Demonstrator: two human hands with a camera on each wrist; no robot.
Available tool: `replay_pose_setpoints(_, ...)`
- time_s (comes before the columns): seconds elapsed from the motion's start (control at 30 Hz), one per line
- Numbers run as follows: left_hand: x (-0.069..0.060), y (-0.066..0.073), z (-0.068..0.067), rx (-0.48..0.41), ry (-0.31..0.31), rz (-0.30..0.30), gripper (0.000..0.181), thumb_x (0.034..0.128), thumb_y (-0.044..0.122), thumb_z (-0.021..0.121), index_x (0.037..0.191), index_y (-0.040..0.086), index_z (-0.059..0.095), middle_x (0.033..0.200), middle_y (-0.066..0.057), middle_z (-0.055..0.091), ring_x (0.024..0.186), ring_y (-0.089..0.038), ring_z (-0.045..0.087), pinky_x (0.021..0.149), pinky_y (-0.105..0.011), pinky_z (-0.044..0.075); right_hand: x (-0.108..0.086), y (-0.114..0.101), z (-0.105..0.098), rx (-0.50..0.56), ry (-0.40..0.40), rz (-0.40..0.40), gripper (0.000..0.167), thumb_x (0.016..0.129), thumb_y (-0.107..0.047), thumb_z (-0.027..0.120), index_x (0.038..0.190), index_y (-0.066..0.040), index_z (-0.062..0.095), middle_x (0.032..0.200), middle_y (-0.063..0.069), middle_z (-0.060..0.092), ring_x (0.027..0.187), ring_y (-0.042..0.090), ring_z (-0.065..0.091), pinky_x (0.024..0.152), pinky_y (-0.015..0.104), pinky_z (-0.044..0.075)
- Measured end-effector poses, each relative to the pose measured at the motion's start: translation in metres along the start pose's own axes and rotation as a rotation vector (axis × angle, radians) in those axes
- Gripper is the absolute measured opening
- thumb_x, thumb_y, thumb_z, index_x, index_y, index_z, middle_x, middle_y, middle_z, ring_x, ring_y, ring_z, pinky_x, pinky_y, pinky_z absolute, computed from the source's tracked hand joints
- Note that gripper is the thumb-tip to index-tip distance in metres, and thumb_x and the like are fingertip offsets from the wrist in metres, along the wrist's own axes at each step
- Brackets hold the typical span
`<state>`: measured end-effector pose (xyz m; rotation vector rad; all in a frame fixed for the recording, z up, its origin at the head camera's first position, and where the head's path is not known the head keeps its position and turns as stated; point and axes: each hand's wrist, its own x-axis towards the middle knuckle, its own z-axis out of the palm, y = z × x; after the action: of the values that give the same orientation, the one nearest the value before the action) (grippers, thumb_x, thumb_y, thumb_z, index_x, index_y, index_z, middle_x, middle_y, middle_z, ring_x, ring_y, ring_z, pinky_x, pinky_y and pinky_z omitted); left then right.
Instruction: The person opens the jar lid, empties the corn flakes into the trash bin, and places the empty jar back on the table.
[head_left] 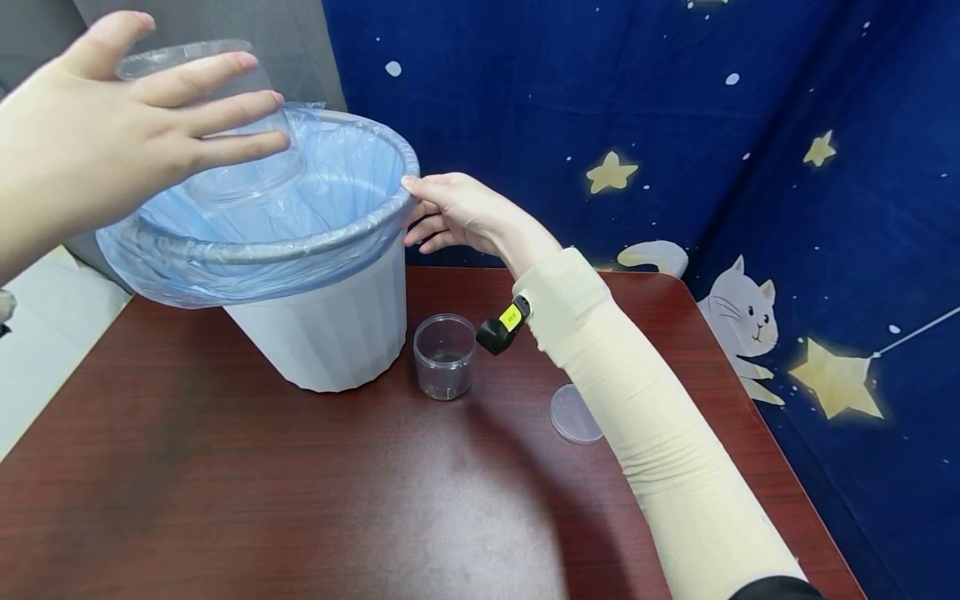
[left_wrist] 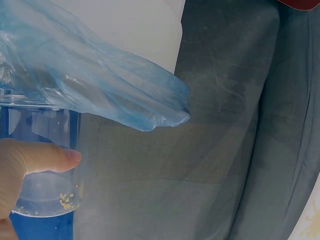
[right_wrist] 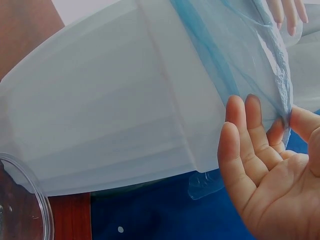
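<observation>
My left hand (head_left: pixel 146 142) holds a clear plastic jar (head_left: pixel 243 182) tipped mouth-down over the bin. Yellow crumbs (left_wrist: pixel 66 201) cling near the jar's base in the left wrist view, where the thumb lies along its side. The white ribbed bin (head_left: pixel 322 333) wears a blue plastic liner (head_left: pixel 187 279) folded over its rim. At the rim's right side, my right hand (head_left: pixel 468 212) pinches the edge and liner between thumb and index finger. Its other fingers extend beside the bin's outer wall, as the right wrist view shows.
A second clear jar (head_left: pixel 445 360), uncapped, stands upright right of the bin on the dark red table (head_left: pixel 315 492). Near my right forearm lies a round clear lid (head_left: pixel 574 414). Behind the table hangs a blue star-patterned curtain (head_left: pixel 525 75).
</observation>
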<state>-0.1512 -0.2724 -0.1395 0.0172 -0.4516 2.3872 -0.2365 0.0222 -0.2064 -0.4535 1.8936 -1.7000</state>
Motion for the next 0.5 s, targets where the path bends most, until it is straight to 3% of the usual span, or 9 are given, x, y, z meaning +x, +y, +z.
replay_pose_setpoints(0.1,0.002,-0.004,0.001,-0.314,0.014,0.062,0.068,0.0878,0.003,0.057,0.148,0.003,0.026,0.154,-0.020,0.022,0.143,-0.032,0.011,0.113,-0.038,0.016,0.000,0.000,0.000,0.000,0.003,0.000,0.029,0.102,-0.032,0.045,0.109,-0.003,0.050,0.097,0.014,0.061,0.078,0.024,0.065,0.070,0.034,0.054)
replay_pose_setpoints(0.17,0.002,-0.002,0.001,-0.368,0.031,0.056,0.068,0.0878,0.001,0.056,0.148,0.003,0.025,0.154,-0.020,0.022,0.143,-0.032,0.012,0.112,-0.038,0.018,0.000,0.000,0.000,0.002,0.003,0.001,0.029,0.102,-0.031,0.045,0.109,-0.004,0.050,0.096,0.014,0.061,0.078,0.024,0.065,0.070,0.034,0.054)
replay_pose_setpoints(0.23,0.002,0.001,0.002,-0.372,0.044,0.048,0.067,0.0879,0.001,0.055,0.149,0.005,0.026,0.154,-0.019,0.023,0.143,-0.031,0.013,0.110,-0.037,0.020,0.000,0.000,0.001,0.004,0.004,0.003,0.028,0.102,-0.031,0.045,0.109,-0.004,0.050,0.096,0.014,0.061,0.078,0.024,0.065,0.070,0.034,0.054)
replay_pose_setpoints(0.3,0.001,0.006,0.001,-0.235,0.055,0.022,0.065,0.0904,0.009,0.057,0.149,0.010,0.028,0.153,-0.018,0.025,0.143,-0.026,0.014,0.110,-0.033,0.019,0.000,0.000,0.001,0.005,0.003,0.002,0.028,0.102,-0.031,0.045,0.108,-0.004,0.050,0.096,0.014,0.061,0.078,0.024,0.065,0.069,0.033,0.054)
replay_pose_setpoints(0.33,0.000,0.008,0.001,-0.295,0.066,0.019,0.066,0.0891,0.008,0.058,0.149,0.013,0.029,0.153,-0.018,0.025,0.143,-0.026,0.014,0.110,-0.034,0.020,-0.001,0.000,0.001,0.007,0.002,0.001,0.028,0.102,-0.031,0.045,0.108,-0.004,0.050,0.096,0.014,0.061,0.078,0.024,0.065,0.069,0.033,0.054)
replay_pose_setpoints(0.43,0.000,0.014,0.001,-0.312,0.092,0.009,0.067,0.0891,0.008,0.058,0.149,0.014,0.029,0.153,-0.018,0.025,0.143,-0.025,0.014,0.109,-0.034,0.021,-0.001,0.001,0.001,0.012,0.000,-0.004,0.028,0.102,-0.031,0.045,0.108,-0.004,0.050,0.095,0.013,0.061,0.077,0.024,0.065,0.068,0.033,0.054)
replay_pose_setpoints(0.47,-0.001,0.016,0.001,-0.231,0.100,-0.011,0.066,0.0907,0.013,0.058,0.150,0.018,0.029,0.154,-0.015,0.026,0.143,-0.022,0.014,0.109,-0.032,0.020,-0.001,0.000,0.001,0.014,-0.001,-0.006,0.028,0.102,-0.031,0.045,0.108,-0.004,0.049,0.095,0.013,0.061,0.077,0.023,0.065,0.067,0.033,0.054)
replay_pose_setpoints(0.5,-0.001,0.018,0.001,-0.232,0.111,-0.019,0.067,0.0911,0.012,0.057,0.150,0.021,0.028,0.154,-0.014,0.025,0.143,-0.020,0.014,0.109,-0.032,0.020,-0.002,0.000,0.001,0.017,-0.003,-0.007,0.028,0.102,-0.031,0.045,0.108,-0.004,0.049,0.095,0.013,0.060,0.077,0.023,0.065,0.067,0.032,0.054)
